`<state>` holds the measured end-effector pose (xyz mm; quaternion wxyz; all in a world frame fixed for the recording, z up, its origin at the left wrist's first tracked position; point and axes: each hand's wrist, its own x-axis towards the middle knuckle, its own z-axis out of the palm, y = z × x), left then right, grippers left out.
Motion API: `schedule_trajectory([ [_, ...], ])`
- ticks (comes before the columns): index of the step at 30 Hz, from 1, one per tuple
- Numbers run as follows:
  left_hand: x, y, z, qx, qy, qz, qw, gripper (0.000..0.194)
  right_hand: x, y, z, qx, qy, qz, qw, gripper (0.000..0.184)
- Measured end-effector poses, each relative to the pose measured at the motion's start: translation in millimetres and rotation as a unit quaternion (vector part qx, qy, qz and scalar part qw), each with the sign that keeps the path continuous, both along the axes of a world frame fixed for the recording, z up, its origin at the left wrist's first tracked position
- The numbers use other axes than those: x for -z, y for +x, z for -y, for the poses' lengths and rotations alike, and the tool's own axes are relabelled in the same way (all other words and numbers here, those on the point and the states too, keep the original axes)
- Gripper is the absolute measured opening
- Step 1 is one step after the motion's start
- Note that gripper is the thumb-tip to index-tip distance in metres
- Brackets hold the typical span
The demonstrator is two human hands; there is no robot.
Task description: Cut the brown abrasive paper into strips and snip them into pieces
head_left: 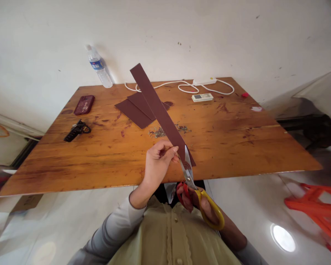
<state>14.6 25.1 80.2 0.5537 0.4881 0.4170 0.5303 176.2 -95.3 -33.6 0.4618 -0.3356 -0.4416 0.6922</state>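
A long dark-brown strip point(160, 106), which looks like sandpaper or stiff paper, slants up over the table. My left hand point(160, 162) pinches its left edge near the lower end between thumb and fingers. My right hand point(206, 208) is wrapped round the handles of a pair of scissors point(188, 178), one loop red and the other yellow. The parted blades straddle the lower end of the strip. Behind it, two wider brown sheets point(134, 112) lie overlapping on the table. Small grey bits point(158, 132) are heaped beneath the strip.
On the wooden table point(237, 147) lie a dark red phone point(84, 105), a black hair clip point(76, 131) and a white remote point(202, 97). A clear bottle point(99, 68) and a white power strip point(204, 81) with its cord are along the wall. An orange stool point(314, 206) stands right.
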Motion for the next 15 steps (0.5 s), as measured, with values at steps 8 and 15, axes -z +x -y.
schedule_trajectory([
  [8, 0.0, -1.7, 2.4, 0.001, -0.031, -0.008, 0.999, 0.020, -3.7, -6.6, -3.0, 0.011, -0.021, -0.032, 0.999, 0.082],
  [15, 2.6, -5.7, 1.8, 0.032, -0.050, -0.005, 0.998, 0.023, -2.6, -11.1, -3.1, 0.001, -0.025, -0.037, 0.999, 0.086],
])
